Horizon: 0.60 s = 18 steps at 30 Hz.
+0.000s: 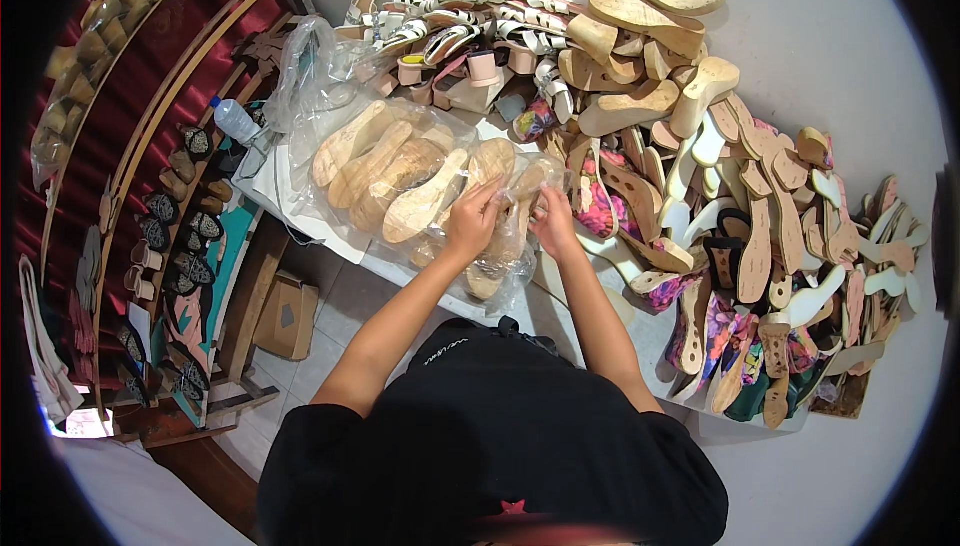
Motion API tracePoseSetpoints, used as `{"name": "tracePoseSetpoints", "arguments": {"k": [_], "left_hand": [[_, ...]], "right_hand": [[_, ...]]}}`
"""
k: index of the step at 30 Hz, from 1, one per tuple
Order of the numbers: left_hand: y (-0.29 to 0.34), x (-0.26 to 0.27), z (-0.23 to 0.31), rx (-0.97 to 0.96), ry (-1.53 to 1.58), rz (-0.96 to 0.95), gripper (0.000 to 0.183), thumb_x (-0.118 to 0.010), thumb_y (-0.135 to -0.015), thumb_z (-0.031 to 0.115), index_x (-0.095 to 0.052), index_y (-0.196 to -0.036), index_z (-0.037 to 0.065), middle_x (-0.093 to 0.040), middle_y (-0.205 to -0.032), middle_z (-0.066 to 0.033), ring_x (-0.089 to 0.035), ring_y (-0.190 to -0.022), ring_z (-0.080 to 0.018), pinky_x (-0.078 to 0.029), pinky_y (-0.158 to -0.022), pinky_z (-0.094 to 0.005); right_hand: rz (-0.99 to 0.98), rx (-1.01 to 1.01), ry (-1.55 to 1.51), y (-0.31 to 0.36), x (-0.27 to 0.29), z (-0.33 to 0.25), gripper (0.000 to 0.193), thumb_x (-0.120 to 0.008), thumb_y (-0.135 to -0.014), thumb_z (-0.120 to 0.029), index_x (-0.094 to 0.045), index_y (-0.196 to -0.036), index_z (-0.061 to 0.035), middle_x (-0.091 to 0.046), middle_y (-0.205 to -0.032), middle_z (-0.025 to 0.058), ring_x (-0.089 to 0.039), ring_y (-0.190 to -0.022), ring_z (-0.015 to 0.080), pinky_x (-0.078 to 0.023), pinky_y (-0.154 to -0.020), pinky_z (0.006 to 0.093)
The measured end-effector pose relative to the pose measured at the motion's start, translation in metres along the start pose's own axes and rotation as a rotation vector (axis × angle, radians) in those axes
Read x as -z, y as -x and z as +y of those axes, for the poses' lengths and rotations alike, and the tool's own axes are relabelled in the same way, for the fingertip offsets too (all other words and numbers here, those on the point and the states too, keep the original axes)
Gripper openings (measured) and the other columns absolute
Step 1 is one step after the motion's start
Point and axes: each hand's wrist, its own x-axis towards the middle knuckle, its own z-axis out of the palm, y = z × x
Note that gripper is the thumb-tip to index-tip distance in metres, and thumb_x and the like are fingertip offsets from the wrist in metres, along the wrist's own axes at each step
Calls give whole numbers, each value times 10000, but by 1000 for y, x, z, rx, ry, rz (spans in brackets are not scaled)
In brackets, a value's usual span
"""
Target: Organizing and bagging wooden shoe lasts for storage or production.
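Note:
A clear plastic bag (pixel 340 208) full of pale wooden shoe soles (pixel 425 196) lies on the white table in front of me. My left hand (pixel 476 214) rests at the bag's right part, its fingers drawn together on the plastic. Just right of it, my right hand (pixel 553 218) has its fingers curled on the bag's right edge. Between the hands, wooden soles show through the wrinkled film. Whether the fingers also touch a sole under the plastic is hard to make out.
White strappy sandals (pixel 490 16) are heaped at the back. Loose wooden wedges (pixel 645 11) and floral-covered wedge soles (pixel 600 201) pile up on the right. To the left stand a water bottle (pixel 235 121) and a rack with shoes (pixel 190 271); a cardboard box (pixel 287 318) sits on the floor.

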Motion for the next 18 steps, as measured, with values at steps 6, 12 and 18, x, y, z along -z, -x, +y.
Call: {"name": "tracePoseSetpoints", "arguments": {"k": [6,12,18], "left_hand": [[-9,-1,16,-40,87,55,269,-492,-872,154,-597,-1038,-30,-558,-1135,-173,-496,-1112,-312,-383,-923,-345],[-12,-3,17,-42,115,25,283,-480,-879,174,-599,-1042,-25,-551,-1146,-172,-463,-1144,-321,-361,-944,-353],[-8,-14,11,-141,-2,-86,319,-456,-874,187,-571,-1099,-8,-518,-1202,-147,-397,-1202,-321,-298,-993,-405]], "right_hand": [[108,199,92,-9,-20,12,812,-619,-793,-172,-45,-1356,-53,-381,-1235,176,-448,-1085,274,-405,-889,404],[-65,289,175,-25,-9,34,710,-562,-831,-133,-102,-1355,-3,-363,-1267,200,-458,-1091,267,-377,-918,333],[354,235,921,-18,-18,38,713,-560,-830,-180,-118,-1367,-25,-397,-1258,203,-438,-1121,266,-353,-939,334]]}}
